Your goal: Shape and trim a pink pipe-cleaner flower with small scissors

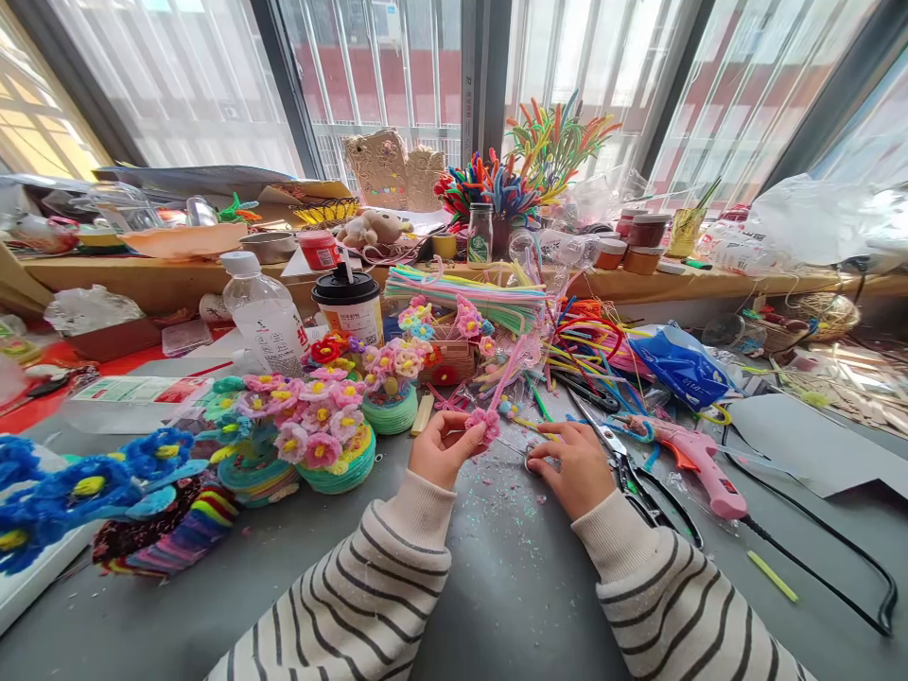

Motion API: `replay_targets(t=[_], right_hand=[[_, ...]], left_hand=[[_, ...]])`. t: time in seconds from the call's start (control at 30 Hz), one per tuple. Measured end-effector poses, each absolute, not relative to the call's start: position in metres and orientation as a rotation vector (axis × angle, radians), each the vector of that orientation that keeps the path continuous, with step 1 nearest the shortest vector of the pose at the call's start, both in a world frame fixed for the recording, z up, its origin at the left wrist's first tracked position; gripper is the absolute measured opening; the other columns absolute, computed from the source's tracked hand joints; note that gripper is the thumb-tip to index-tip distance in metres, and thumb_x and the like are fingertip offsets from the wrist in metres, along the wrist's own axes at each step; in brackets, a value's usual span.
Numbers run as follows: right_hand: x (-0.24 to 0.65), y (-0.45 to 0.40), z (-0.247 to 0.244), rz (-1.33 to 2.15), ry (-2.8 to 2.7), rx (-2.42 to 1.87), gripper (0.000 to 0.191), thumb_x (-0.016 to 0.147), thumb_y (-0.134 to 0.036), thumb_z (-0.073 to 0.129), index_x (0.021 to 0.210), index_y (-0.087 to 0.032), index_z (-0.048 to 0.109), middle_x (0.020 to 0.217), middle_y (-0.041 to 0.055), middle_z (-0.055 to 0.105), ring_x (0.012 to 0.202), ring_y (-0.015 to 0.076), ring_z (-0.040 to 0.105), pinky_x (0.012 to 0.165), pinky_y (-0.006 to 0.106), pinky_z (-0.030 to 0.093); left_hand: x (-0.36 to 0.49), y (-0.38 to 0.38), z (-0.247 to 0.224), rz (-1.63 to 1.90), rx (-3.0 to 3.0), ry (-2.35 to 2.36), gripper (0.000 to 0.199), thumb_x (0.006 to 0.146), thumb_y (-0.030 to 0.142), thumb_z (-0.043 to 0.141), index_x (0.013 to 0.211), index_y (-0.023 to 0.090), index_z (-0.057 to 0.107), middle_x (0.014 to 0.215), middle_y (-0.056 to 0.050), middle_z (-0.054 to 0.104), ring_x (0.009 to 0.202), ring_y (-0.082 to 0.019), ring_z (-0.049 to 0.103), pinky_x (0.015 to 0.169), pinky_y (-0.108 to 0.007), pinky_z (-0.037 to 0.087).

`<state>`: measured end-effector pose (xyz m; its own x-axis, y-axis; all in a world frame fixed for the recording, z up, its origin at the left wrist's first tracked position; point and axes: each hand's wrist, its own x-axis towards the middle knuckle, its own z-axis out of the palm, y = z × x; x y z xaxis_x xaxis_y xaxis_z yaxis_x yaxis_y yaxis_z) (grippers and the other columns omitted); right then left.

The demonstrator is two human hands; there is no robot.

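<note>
My left hand (448, 448) pinches a pink fuzzy pipe-cleaner flower (485, 426) between thumb and fingers, above the grey table. A pink fuzzy stem (508, 386) rises behind the flower. To its right, my right hand (576, 465) is low over the table with fingers curled round a thin metal tool with a ring end (529, 460); its kind is partly hidden. Glittery scraps (507, 511) lie between my hands. Large black-handled scissors (624, 463) rest just right of my right hand, beside a pink glue gun (699, 459).
Finished pipe-cleaner flower pots (337, 463) stand at left, with blue flowers (89, 484) nearer me. A plastic bottle (266, 317) and a lidded cup (349, 307) are behind them. Pipe-cleaner bundles (468, 295) lie at the back. The glue gun's black cord (815, 572) loops at right.
</note>
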<state>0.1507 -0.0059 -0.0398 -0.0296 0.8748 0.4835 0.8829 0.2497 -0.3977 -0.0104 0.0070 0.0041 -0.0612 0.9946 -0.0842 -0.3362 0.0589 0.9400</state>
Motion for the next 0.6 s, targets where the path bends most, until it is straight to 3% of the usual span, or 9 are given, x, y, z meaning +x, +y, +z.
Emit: replay_targets(t=[0.13, 0.37, 0.6], right_hand=[[0.150, -0.006, -0.039, -0.003, -1.873, -1.570, 0.006, 0.053, -0.021, 0.065, 0.050, -0.020, 0.060, 0.080, 0.0029, 0.059, 0.081, 0.0208, 0.046, 0.071, 0.035, 0.036], [0.150, -0.007, -0.035, -0.075, -1.865, -1.438, 0.007, 0.065, -0.021, 0.057, 0.062, -0.020, 0.063, 0.078, 0.0039, 0.059, 0.079, 0.0196, 0.048, 0.073, 0.035, 0.037], [0.141, -0.019, -0.010, -0.114, -1.750, -1.270, 0.013, 0.069, -0.025, 0.054, 0.077, -0.021, 0.062, 0.093, 0.0055, 0.053, 0.087, 0.0192, 0.045, 0.072, 0.032, 0.039]], left_hand=[[-0.010, 0.007, 0.004, 1.354, 0.872, 1.045, 0.027, 0.043, 0.020, 0.068, 0.060, 0.011, 0.050, 0.054, 0.001, 0.059, 0.051, -0.009, 0.055, 0.048, -0.020, 0.048], [-0.011, 0.009, 0.001, 1.352, 0.887, 1.029, 0.028, 0.042, 0.021, 0.069, 0.060, 0.012, 0.050, 0.056, 0.000, 0.060, 0.053, -0.011, 0.056, 0.051, -0.023, 0.048], [-0.008, 0.006, -0.007, 1.225, 1.062, 1.078, 0.025, 0.041, 0.022, 0.069, 0.056, 0.012, 0.051, 0.054, 0.000, 0.059, 0.054, -0.011, 0.056, 0.056, -0.022, 0.045]])
